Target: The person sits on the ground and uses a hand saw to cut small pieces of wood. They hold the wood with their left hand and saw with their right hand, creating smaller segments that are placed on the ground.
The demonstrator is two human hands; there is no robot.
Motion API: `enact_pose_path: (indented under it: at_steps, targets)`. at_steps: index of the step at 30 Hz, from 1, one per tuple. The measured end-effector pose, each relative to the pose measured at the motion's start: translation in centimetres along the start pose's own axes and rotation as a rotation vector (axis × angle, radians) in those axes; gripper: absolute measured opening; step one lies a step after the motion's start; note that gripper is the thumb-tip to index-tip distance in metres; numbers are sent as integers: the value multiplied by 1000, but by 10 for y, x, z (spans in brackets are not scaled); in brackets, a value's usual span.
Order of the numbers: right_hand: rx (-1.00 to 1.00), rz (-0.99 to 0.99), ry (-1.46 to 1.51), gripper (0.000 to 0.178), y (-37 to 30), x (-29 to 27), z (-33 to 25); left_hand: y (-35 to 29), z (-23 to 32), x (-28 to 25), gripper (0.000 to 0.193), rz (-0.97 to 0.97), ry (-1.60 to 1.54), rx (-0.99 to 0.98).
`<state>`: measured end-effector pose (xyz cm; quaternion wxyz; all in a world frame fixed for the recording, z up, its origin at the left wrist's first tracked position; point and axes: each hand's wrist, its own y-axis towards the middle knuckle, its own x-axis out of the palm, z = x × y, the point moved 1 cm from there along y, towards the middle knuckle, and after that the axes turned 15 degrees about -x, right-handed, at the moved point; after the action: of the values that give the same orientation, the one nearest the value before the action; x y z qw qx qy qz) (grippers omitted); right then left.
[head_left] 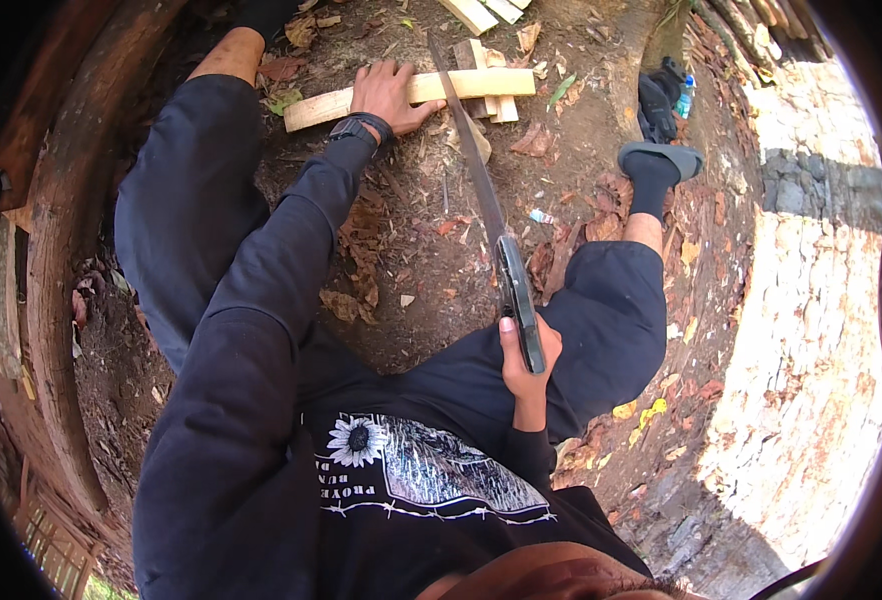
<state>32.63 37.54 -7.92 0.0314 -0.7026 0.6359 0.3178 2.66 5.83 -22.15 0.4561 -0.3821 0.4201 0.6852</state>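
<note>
A pale strip of wood (pixel 486 83) lies crosswise on the ground at the top of the head view, its right part resting across shorter wood pieces (pixel 472 58). My left hand (pixel 389 97) is closed over the strip, pressing down on it with the thumb towards the right. In my right hand (pixel 531 353) is the dark handle of a handsaw (pixel 483 190), gripped between my knees. Its long narrow blade points away from me and crosses the strip just right of my left thumb. Whether the teeth have cut into the wood, I cannot make out.
Dry leaves and wood chips litter the dirt. More cut strips (pixel 471 14) lie at the far edge. A curved wooden post (pixel 66 260) stands left. Beyond my sandaled foot (pixel 661 160) at right are a dark cloth bundle (pixel 658 105) and a small bottle (pixel 685 97).
</note>
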Motion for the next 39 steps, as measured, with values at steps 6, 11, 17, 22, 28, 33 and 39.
enact_pose_path:
  at_steps: [6,11,17,22,28,33,39]
  targets:
    - [35,-25,37,19,7,7,9,-7,-8,25,59,7,-110,49]
    - [63,120,248,19,4,9,11,9,-26,5,25,137,-497,9]
    - [-163,327,556,10,45,-12,-12,34,14,-94,12,604,-667,-183]
    - [-213,428,408,25,76,-50,-13,38,88,-199,20,414,-358,55]
    - [-142,583,347,35,87,-85,18,14,178,-231,10,822,-312,729]
    - [-107,687,337,22,75,-88,39,-39,198,-258,12,757,-282,1089]
    - [0,711,286,41,69,-87,31,-47,172,-249,11,511,-352,1098]
